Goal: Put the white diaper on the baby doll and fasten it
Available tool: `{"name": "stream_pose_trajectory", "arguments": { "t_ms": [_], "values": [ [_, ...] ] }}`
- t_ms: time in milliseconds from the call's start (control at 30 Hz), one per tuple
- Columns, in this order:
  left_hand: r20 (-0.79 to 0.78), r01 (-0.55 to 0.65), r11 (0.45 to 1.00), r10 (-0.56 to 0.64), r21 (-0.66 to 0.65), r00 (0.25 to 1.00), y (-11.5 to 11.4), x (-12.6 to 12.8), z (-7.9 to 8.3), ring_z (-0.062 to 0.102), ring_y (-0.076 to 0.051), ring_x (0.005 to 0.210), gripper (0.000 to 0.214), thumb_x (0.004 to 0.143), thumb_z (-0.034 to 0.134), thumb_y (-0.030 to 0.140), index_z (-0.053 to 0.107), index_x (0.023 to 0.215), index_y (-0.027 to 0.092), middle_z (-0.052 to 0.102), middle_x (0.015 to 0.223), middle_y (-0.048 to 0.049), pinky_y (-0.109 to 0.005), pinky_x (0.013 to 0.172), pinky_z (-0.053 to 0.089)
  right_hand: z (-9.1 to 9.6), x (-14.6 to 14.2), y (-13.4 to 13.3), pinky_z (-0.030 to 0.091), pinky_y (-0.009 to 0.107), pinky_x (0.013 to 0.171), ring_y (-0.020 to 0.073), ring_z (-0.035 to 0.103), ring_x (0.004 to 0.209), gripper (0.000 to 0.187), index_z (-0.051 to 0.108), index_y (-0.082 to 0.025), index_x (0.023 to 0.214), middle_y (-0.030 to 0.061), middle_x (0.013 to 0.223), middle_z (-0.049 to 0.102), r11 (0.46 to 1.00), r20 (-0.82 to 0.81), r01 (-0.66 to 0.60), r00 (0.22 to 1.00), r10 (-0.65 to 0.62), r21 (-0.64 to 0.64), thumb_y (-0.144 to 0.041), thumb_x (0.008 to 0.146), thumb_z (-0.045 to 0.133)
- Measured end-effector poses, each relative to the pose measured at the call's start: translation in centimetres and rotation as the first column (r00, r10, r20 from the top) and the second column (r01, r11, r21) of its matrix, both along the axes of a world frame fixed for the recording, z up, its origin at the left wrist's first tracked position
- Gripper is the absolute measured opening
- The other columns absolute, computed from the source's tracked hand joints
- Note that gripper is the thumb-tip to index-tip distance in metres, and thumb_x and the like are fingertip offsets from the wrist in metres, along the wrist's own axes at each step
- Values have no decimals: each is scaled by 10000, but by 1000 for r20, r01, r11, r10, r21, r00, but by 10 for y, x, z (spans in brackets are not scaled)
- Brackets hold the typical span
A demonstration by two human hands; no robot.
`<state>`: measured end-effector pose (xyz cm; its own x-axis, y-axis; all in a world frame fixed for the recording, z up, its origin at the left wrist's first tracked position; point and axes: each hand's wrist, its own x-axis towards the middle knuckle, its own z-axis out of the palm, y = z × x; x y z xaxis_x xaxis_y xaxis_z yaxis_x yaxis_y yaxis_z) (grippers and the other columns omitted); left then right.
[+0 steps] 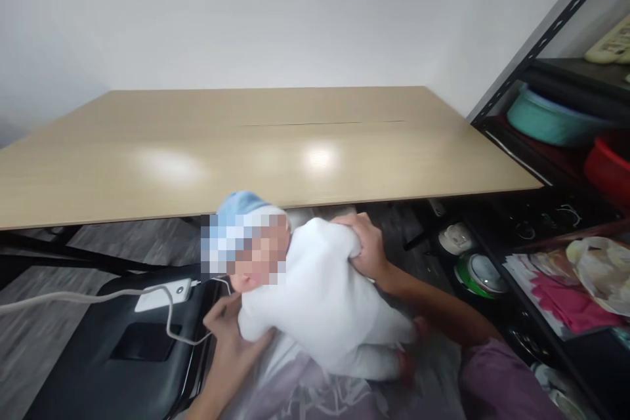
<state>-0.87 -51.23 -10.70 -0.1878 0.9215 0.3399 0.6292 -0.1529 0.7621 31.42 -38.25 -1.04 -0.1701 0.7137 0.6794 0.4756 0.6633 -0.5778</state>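
Observation:
A baby doll (pixel 329 302) in a white suit, with a light blue cap (pixel 243 203), lies across my lap. Its head is at the left and its feet are at the right, slightly blurred. My left hand (pixel 236 328) is wrapped round its lower arm, beneath the head. Around its other shoulder and arm, on the table side, my right hand (pixel 361 243) is closed. The head area is pixelated.
A wooden table (pixel 295 144) stands ahead against a white wall. To the left, a black chair (pixel 147 380) bears a white power bank (pixel 165 295) with a cable and a dark phone (pixel 145 341). A shelf at right holds a teal basin (pixel 556 118) and a red basin (pixel 610 164).

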Motion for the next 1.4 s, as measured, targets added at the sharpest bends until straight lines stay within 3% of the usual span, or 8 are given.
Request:
{"name": "stream_pose_trajectory", "arguments": {
  "t_ms": [100,233,400,533,700,933,1167,1400],
  "values": [
    [60,63,998,-63,6,996,50,6,31,742,-355,1196,814,786,905,486,401,1396,295,588,1353,-126,-561,990,633,27,12,7,518,381,821,285,742,958,345,724,-291,1166,33,1068,837,982,33,181,983,-179,-54,-164,874,591],
    [-9,131,987,-133,-96,991,128,11,90,783,-346,1069,915,757,877,476,333,1473,303,718,1191,-78,-485,914,620,59,37,41,440,388,827,316,738,948,155,719,-249,1069,88,1017,830,908,361,406,866,-346,-105,-237,972,599],
    [-98,274,928,-306,-250,947,208,17,129,781,-332,956,855,769,831,524,424,1484,291,799,1114,-52,-412,844,571,61,70,87,341,380,776,318,714,923,100,673,-227,949,111,991,811,846,656,524,674,-341,-98,-314,998,668],
    [-208,258,935,-310,-243,928,242,16,129,785,-351,1020,739,789,823,553,565,1432,294,818,1169,-58,-373,796,522,32,95,108,365,396,772,326,689,940,233,686,-223,968,123,992,786,876,671,480,665,-327,-50,-442,1041,655],
    [-385,259,952,-303,-164,872,252,2,121,761,-361,1088,542,916,755,676,690,1272,273,815,1209,-78,-415,869,507,1,123,106,475,447,840,353,687,1001,344,722,-224,1156,138,1097,781,892,580,451,733,-355,-24,-543,1069,626],
    [-605,225,972,-222,-73,765,270,-15,102,710,-372,1045,633,1021,581,804,705,1260,230,785,1110,-114,-476,915,476,-4,125,126,533,454,826,374,744,1020,484,712,-251,1224,126,1140,799,864,497,462,808,-316,-201,-684,1016,657],
    [-583,280,952,-299,-126,755,357,-24,98,722,-384,1023,680,981,533,893,682,1124,245,793,1066,-131,-492,912,510,4,121,219,443,388,671,322,690,799,577,624,-268,899,105,893,759,861,557,445,792,-249,-247,-843,943,615],
    [-638,312,948,-282,-68,717,455,-34,99,734,-384,936,699,896,558,923,678,978,239,776,952,-153,-514,940,512,-4,122,308,426,376,682,328,713,828,584,667,-257,912,126,924,790,888,587,411,778,-223,-208,-837,943,608]
  ]
}}
